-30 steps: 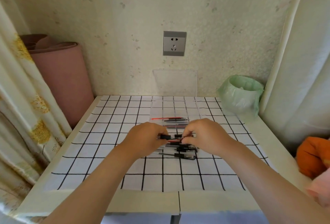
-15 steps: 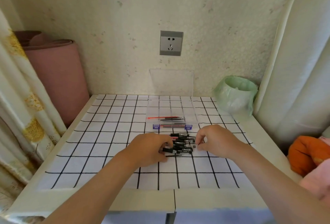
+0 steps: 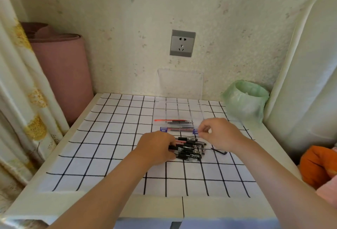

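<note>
While the left hand [image 3: 156, 146] grips the left-right pens [image 3: 190, 149], the box [image 3: 179, 117] lies just beyond, nearer the right hand [image 3: 218, 134], whose fingers are curled; holding what is unclear.

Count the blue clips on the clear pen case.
2. One blue clip sits at the left of the clear pen case's front edge; the other at the right, partly hidden by the right hand's fingertips.

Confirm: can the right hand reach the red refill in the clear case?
Likely yes. The right hand hangs at the near right corner of the clear case; its lid stands open, and nothing covers the red refill. The left hand grips black pens, aside.
</note>
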`<state>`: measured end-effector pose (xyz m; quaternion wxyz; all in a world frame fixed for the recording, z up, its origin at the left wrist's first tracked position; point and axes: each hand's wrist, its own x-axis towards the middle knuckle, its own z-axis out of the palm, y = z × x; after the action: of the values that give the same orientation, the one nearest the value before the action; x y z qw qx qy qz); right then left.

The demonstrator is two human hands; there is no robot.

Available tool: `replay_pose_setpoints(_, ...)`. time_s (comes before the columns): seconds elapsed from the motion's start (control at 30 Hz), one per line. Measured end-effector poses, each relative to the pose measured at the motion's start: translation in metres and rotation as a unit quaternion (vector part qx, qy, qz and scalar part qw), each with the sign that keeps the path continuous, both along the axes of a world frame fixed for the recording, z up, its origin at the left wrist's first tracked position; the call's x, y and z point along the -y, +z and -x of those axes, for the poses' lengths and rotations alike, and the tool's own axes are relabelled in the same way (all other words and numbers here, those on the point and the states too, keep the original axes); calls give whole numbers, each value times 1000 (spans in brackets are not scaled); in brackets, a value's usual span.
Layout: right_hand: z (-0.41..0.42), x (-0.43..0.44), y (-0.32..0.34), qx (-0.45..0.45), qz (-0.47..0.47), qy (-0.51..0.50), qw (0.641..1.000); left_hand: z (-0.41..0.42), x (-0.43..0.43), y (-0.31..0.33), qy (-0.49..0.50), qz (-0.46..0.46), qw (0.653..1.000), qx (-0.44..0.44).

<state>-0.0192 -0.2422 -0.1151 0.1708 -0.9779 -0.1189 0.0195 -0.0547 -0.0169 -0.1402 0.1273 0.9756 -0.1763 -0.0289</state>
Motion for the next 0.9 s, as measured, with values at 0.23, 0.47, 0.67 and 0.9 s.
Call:
replay_pose_setpoints(0.23, -59, -36, 2, 71, 79, 29, 994, -5, -1, -4, -27, 7, 1000, 0)
replay_pose_setpoints(0.47, -87, -61, -4, 50, 228, 80, 969, -8, -6, -7, -50, 23, 998, 0)
replay_pose_setpoints(0.67, -90, -71, -7, 57, 304, 77, 948, -10, -12, -5, -47, 43, 998, 11)
replay_pose_setpoints(0.9, -84, -65, 3, 70, 281, 85, 953, -11, -25, 1, -29, 93, 995, 14)
